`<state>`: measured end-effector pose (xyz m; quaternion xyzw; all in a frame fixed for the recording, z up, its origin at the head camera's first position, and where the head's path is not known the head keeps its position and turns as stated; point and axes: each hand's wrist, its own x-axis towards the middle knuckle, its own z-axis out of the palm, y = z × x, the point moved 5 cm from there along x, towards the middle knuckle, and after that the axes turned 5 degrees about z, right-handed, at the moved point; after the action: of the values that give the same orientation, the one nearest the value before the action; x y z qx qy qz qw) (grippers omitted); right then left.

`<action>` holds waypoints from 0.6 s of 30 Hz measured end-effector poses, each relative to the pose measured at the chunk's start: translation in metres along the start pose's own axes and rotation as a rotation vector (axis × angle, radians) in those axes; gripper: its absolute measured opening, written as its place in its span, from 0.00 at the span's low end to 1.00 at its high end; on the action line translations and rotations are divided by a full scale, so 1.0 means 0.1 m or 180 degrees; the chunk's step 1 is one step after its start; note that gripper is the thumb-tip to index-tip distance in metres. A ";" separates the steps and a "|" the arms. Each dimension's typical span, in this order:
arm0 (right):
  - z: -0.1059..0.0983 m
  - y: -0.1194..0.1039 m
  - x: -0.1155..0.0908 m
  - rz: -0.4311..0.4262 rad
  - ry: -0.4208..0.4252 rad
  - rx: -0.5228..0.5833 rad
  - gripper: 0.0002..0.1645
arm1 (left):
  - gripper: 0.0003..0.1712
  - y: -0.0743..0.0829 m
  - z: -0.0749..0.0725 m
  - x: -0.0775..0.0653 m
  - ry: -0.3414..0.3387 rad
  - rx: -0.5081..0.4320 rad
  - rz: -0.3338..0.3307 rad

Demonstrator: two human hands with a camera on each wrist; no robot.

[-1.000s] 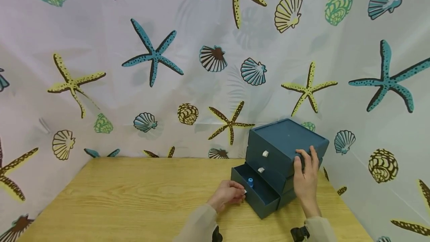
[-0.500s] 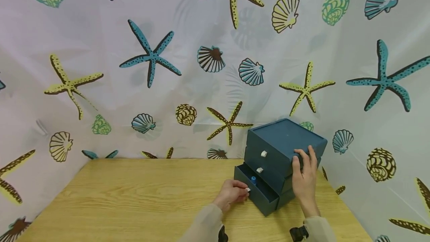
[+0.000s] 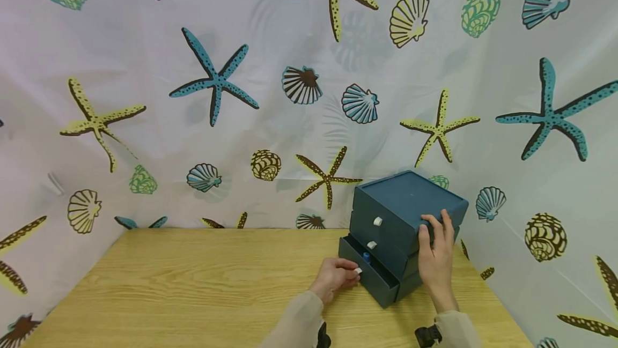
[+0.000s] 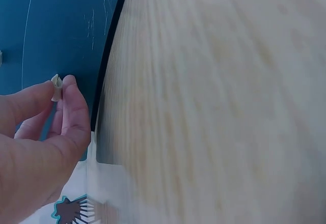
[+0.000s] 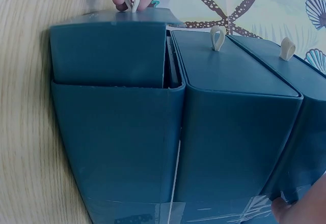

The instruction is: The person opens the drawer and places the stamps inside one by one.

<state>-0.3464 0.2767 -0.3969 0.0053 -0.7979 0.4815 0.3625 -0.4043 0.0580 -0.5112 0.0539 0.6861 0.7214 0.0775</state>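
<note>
A dark blue drawer cabinet (image 3: 410,192) stands at the right of the wooden table, its drawers stacked. Its bottom drawer (image 3: 374,281) is partly out, with a small blue object (image 3: 367,258) inside, its lower part hidden by the drawer front. Between thumb and fingertips, my left hand (image 3: 333,276) pinches the drawer's white loop pull (image 4: 57,87). My right hand (image 3: 436,262) rests against the cabinet's near right side, fingertips at the top edge. Only part of that hand shows in the right wrist view.
Two more white pulls, an upper one (image 3: 378,221) and a middle one (image 3: 372,244), mark the drawers above, both pushed in. Wooden tabletop (image 3: 193,283) stretches to the left. Behind it hangs a white curtain (image 3: 289,128) printed with shells and starfish.
The bottom drawer has slid further into the cabinet, and my left hand has moved rightward with its pull. The gap over the blue object has narrowed. My right hand keeps its place on the cabinet.
</note>
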 end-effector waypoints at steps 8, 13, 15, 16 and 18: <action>0.00 0.00 0.00 0.0000 0.0019 0.0011 0.20 | 0.10 0.01 0.06 0.02 0.0017 0.0120 0.0142; 0.01 -0.01 -0.01 0.0014 -0.0013 0.0054 0.20 | 0.10 0.00 0.10 0.03 0.0028 0.0178 0.0181; 0.00 -0.01 -0.01 0.0016 -0.0014 0.0066 0.20 | 0.10 0.01 0.11 0.03 0.0007 0.0192 0.0207; 0.00 -0.01 -0.01 0.0014 -0.0015 0.0067 0.20 | 0.10 0.01 0.12 0.02 -0.0008 0.0189 0.0213; 0.00 0.00 -0.01 0.0009 -0.0013 0.0074 0.20 | 0.12 0.01 0.14 0.02 -0.0036 0.0182 0.0224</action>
<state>-0.3457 0.2765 -0.3969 0.0094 -0.7930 0.4913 0.3601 -0.4037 0.0725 -0.5095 0.0842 0.7037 0.7034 0.0543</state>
